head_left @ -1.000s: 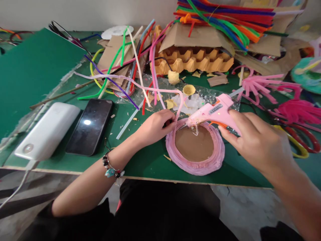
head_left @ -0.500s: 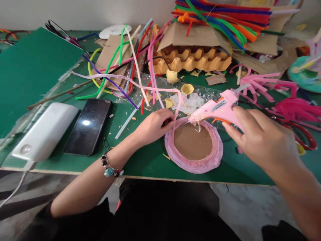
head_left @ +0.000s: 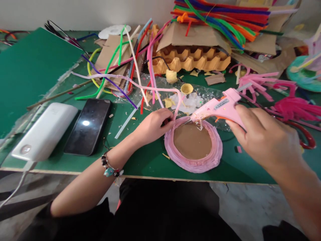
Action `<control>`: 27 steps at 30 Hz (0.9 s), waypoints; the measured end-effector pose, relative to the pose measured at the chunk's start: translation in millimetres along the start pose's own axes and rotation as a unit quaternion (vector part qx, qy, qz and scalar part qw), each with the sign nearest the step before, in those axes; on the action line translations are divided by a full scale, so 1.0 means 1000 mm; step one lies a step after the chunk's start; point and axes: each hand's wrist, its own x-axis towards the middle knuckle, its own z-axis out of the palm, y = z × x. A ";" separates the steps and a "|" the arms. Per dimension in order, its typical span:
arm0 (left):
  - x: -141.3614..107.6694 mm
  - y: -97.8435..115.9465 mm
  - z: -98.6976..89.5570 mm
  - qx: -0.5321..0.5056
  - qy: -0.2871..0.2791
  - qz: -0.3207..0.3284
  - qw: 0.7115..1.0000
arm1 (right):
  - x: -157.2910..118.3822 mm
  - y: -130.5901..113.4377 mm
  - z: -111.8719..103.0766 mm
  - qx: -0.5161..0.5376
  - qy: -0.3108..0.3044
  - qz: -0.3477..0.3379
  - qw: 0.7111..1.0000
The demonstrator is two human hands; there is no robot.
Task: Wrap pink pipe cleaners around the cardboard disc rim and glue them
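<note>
A round brown cardboard disc [head_left: 192, 142] lies on the green table, its rim ringed with coiled pink and lilac pipe cleaner [head_left: 197, 166]. At the ring's upper left edge my left hand [head_left: 156, 124] is closed, thumb and fingers pinching a long pink pipe cleaner [head_left: 160, 89] whose free length bends up and runs off to the left. My right hand [head_left: 267, 139] is wrapped round the handle of a pink hot glue gun [head_left: 224, 106]. The gun's nozzle points left, just over the upper part of the ring; I cannot tell whether it touches. A glue stick [head_left: 245, 87] sticks out of its back.
On the left lie a white power bank [head_left: 46, 130] and a black phone [head_left: 88, 127]. Behind are loose coloured pipe cleaners, an orange egg carton [head_left: 193, 60] under cardboard, and a bundle of pipe cleaners [head_left: 223, 16]. Pink tassel-like bunches [head_left: 297, 106] and red-handled scissors [head_left: 307, 135] are at right.
The glue gun and my right hand have shifted slightly to the right, away from my left hand. My left hand keeps its pinch at nearly the same spot.
</note>
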 end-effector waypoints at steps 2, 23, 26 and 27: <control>0.000 0.000 0.000 -0.003 0.001 0.001 1.000 | 0.000 0.000 0.000 0.000 0.003 0.003 1.000; 0.001 -0.001 0.000 -0.008 0.001 0.001 1.000 | 0.006 0.000 -0.002 -0.011 0.013 -0.009 1.000; 0.001 -0.001 0.000 -0.002 0.003 0.004 1.000 | 0.006 0.002 -0.004 -0.022 0.015 -0.011 1.000; 0.001 -0.002 0.000 -0.002 0.003 0.005 1.000 | 0.006 0.002 -0.004 -0.024 0.015 -0.011 1.000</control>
